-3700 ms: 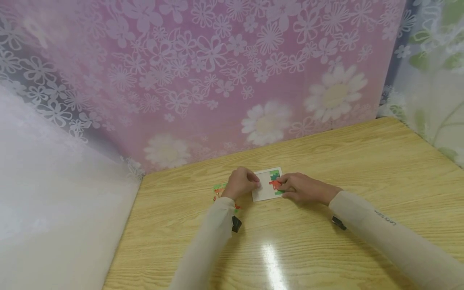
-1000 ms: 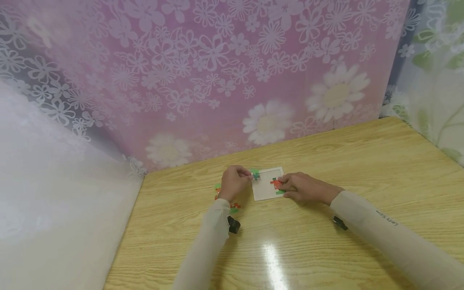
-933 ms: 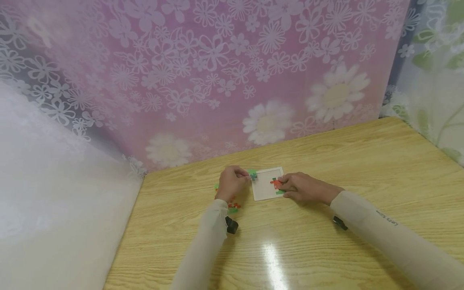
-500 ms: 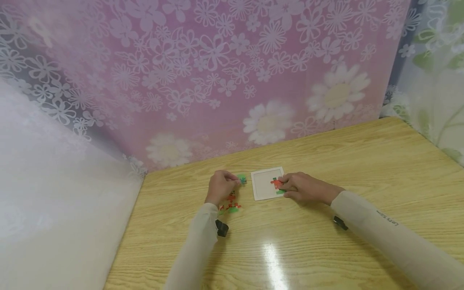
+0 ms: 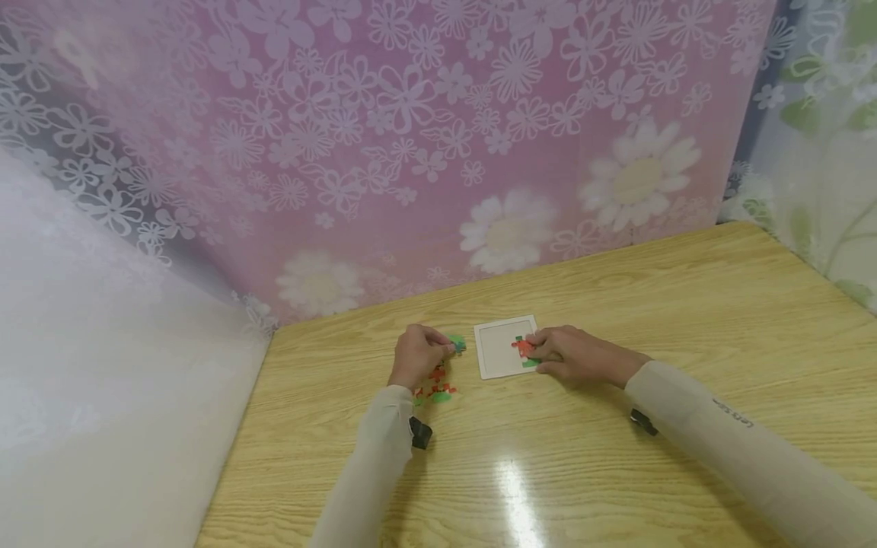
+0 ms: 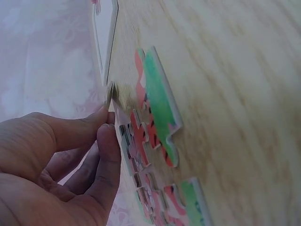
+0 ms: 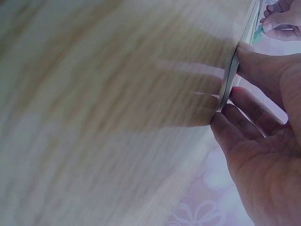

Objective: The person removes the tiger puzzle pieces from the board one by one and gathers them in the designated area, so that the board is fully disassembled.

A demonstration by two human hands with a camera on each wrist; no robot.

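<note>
In the head view, my left hand [image 5: 416,356] pinches a green and teal jigsaw piece [image 5: 457,344] just left of the white puzzle tray [image 5: 502,376]. Seen from the left wrist, thumb and forefinger hold this piece [image 6: 110,94] nearly edge-on, close to the wood. My right hand [image 5: 578,354] grips the tray's right edge, its fingertips partly covering a red jigsaw piece [image 5: 522,346] and a green one [image 5: 530,363] inside. From the right wrist, thumb and fingers [image 7: 244,101] meet at the tray's edge.
Several red and green jigsaw pieces [image 5: 441,390] lie together beside and below my left hand, partly hidden by it. Under everything is a wood-grain table [image 5: 582,472], with a pink flowered backdrop [image 5: 411,190] behind and a white surface [image 5: 123,365] at left.
The green and teal piece was in the tray's upper right; my left hand has since carried it left, off the tray, and lately it has turned slightly. My right hand has stayed put.
</note>
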